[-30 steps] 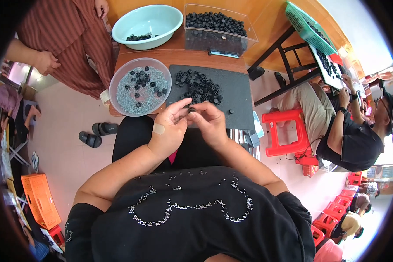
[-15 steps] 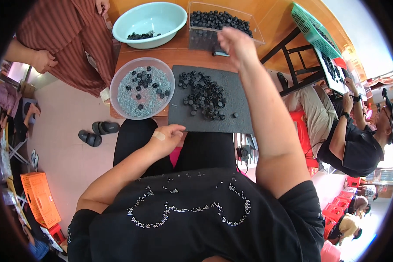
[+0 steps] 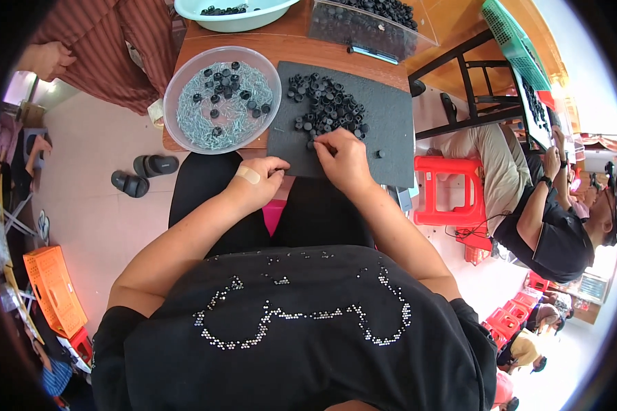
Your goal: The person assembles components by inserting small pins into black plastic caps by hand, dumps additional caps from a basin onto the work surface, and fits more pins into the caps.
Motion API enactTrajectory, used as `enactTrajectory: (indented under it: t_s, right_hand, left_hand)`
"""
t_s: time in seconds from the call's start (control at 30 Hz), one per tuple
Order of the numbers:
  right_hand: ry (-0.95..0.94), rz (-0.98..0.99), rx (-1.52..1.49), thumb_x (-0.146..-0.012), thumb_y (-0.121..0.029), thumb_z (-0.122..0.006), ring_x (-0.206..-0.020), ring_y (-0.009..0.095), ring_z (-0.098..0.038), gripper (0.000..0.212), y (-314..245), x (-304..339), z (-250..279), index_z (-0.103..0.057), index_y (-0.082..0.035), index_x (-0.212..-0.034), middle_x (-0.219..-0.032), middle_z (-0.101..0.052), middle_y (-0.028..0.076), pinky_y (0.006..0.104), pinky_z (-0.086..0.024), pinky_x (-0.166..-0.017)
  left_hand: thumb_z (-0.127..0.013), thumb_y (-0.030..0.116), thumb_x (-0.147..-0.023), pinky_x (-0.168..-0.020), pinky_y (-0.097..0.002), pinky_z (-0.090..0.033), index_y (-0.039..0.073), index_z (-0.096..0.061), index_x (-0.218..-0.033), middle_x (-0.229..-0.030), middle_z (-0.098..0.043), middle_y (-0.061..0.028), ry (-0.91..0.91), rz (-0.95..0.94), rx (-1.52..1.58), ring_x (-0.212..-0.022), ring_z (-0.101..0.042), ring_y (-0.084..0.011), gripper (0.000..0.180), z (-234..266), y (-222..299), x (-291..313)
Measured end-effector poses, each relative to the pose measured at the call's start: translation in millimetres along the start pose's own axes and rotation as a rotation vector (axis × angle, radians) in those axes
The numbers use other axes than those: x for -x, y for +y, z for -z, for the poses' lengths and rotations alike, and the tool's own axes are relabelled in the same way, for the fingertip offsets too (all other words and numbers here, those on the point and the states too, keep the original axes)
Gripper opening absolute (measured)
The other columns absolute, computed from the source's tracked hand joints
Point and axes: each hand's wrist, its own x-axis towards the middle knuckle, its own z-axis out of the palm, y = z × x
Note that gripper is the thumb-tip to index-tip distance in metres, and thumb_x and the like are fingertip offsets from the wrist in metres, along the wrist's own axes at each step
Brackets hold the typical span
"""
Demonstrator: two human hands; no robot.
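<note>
A heap of small black plastic caps (image 3: 328, 103) lies on a dark grey mat (image 3: 384, 123) at the table's front. At the heap's near edge, my right hand (image 3: 346, 161) has thumb and forefinger pinched on a small black cap (image 3: 311, 145). My left hand (image 3: 255, 183) rests by the mat's front left corner, fingers curled and thumb close to the forefinger. What it holds, if anything, is too small to make out. Left of the mat stands a translucent round basin (image 3: 275, 103) of thin silvery metal pins, several black caps lying on top.
At the back are a pale green basin (image 3: 247, 22) and a clear bin (image 3: 329, 29), both holding black caps. A pen-like light blue tool (image 3: 373, 55) lies before the bin. A red stool (image 3: 428, 192) stands right; another person sits beyond. A person in striped trousers (image 3: 92, 48) stands left.
My right hand has come back from over the clear bin to the near edge of the cap heap. My left hand stays by the mat's corner. The view has tilted down.
</note>
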Motion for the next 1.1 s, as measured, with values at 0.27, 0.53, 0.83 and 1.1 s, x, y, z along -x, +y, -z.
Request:
enactTrajectory:
  t_s: [0.27, 0.53, 0.83, 1.1]
  right_hand:
    - [-0.069, 0.392, 0.433, -0.074, -0.007, -0.063, -0.084, 0.03, -0.056, 0.01, 1, -59, -13, -0.068, -0.005, -0.082, -0.077, -0.057, 0.012, 0.0389, -0.048, -0.074]
    - [-0.169, 0.388, 0.497, -0.072, -0.008, -0.065, -0.088, 0.03, -0.055, 0.009, -6, -60, -20, -0.065, -0.005, -0.08, -0.085, -0.057, 0.012, 0.0383, -0.048, -0.076]
    - [-0.331, 0.239, -0.153, -0.067, -0.004, -0.069, -0.081, 0.029, -0.058, 0.01, -28, -32, -17, -0.065, -0.002, -0.076, -0.081, -0.061, 0.013, 0.0357, -0.048, -0.072]
    - [-0.065, 0.239, 0.358, -0.072, -0.014, -0.067, -0.087, 0.029, -0.058, 0.01, -16, -48, -18, -0.069, -0.004, -0.075, -0.084, -0.061, 0.013, 0.0398, -0.049, -0.074]
  left_hand:
    - [-0.053, 0.011, -0.083, -0.065, -0.0339, -0.049, 0.0, -0.064, -0.099, -0.075, -0.065, -0.0179, -0.035, 0.111, -0.015, -0.067, -0.064, -0.0249, 0.023, 2, 10, 5]
    - [-0.055, 0.011, -0.082, -0.065, -0.0322, -0.049, 0.002, -0.064, -0.101, -0.077, -0.065, -0.016, 0.108, 0.009, -0.03, -0.066, -0.063, -0.0219, 0.023, -5, -2, -2]
    - [-0.057, 0.017, -0.09, -0.063, -0.0196, -0.044, 0.004, -0.06, -0.106, -0.088, -0.063, -0.0046, 0.067, 0.453, 1.14, -0.074, -0.056, -0.009, 0.021, 6, 6, -16]
    - [-0.057, 0.007, -0.088, -0.077, -0.0216, -0.049, -0.004, -0.057, -0.106, -0.095, -0.061, -0.0089, 0.126, 0.526, 1.301, -0.085, -0.058, -0.0126, 0.022, 2, -4, -6]
